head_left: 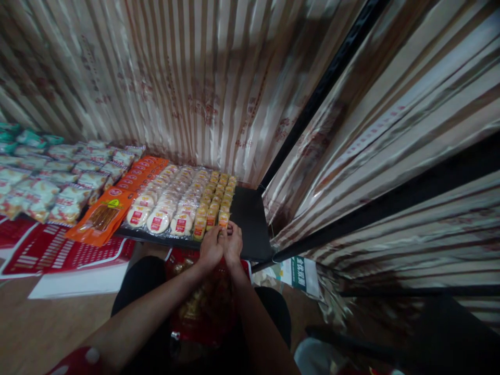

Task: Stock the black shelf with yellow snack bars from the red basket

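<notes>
My left hand and my right hand meet at the front of a black shelf. Between their fingertips is a small yellow wrapped snack packet, at the near end of the rightmost row. Both hands are closed, and their fingers partly cover the packet's lower end. Further rows of yellow snack packets lie just to the left. Beside those stand rows of round white wrapped crackers with red labels. A large red bag with similar-looking contents rests on my lap, below my forearms.
Orange snack packets and many white pouches fill the shelf's left side, with green packs beyond. A striped curtain hangs behind. Black metal posts frame the right. Red printed sheeting hangs at the lower left.
</notes>
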{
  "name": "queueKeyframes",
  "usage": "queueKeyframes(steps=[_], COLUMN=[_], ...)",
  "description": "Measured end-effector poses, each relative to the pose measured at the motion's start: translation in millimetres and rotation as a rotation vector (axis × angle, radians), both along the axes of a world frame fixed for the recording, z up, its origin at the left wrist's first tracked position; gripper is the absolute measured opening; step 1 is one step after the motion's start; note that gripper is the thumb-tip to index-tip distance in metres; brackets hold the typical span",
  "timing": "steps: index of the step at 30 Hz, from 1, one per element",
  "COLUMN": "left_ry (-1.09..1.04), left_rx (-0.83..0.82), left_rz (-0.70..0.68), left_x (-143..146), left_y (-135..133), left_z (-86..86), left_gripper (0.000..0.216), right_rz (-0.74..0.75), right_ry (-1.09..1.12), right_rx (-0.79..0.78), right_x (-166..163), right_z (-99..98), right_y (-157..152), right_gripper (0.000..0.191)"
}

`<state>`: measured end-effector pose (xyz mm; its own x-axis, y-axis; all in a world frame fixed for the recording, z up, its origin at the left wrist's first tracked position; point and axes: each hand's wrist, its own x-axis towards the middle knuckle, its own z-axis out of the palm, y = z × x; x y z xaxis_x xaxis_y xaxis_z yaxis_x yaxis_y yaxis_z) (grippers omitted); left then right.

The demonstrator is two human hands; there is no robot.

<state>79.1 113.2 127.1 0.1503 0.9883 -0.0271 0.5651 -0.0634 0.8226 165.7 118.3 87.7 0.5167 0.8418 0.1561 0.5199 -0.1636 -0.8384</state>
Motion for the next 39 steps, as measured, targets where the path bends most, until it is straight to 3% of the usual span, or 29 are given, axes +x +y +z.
queueKeyframes(steps=[7, 12, 23, 27, 31, 39], left_ry=[0.029, 0.21, 0.501, 0.558, 0.551, 0.587], left_rx=[0.215, 0.537, 0.836, 0.853, 0.838, 0.874], left_rz=[-0.1, -0.232, -0.379, -0.424, -0.468, -0.484], left_x=[-9.0, -21.7, -44.3, -46.3, -45.8, -43.2], left_y=[1.4, -2.7, 2.8, 5.0, 8.0, 14.5], left_z=[-30.6, -38.3, -58.9, -61.4, -58.1, -59.0], left_gripper=[0.049, 0.05, 0.042, 0.041, 0.042, 0.041], right_rz=[-0.017, -0.044, 0.027, 0.054, -0.009, -0.078], right_ry=[-0.056, -0.021, 0.059, 0.076, 0.1, 0.407], right_rx=[-0.018, -0.016, 0.054, 0.065, 0.11, 0.147], right_x=[-1.2, -3.2, 6.2, 9.8, 14.1, 10.5], right_z=[-2.8, -4.2, -9.9, -7.6, -1.0, -9.3], right_y=[2.1, 2.5, -0.1, -1.0, 5.7, 45.6], right_gripper=[0.025, 0.023, 0.028, 0.028, 0.041, 0.062])
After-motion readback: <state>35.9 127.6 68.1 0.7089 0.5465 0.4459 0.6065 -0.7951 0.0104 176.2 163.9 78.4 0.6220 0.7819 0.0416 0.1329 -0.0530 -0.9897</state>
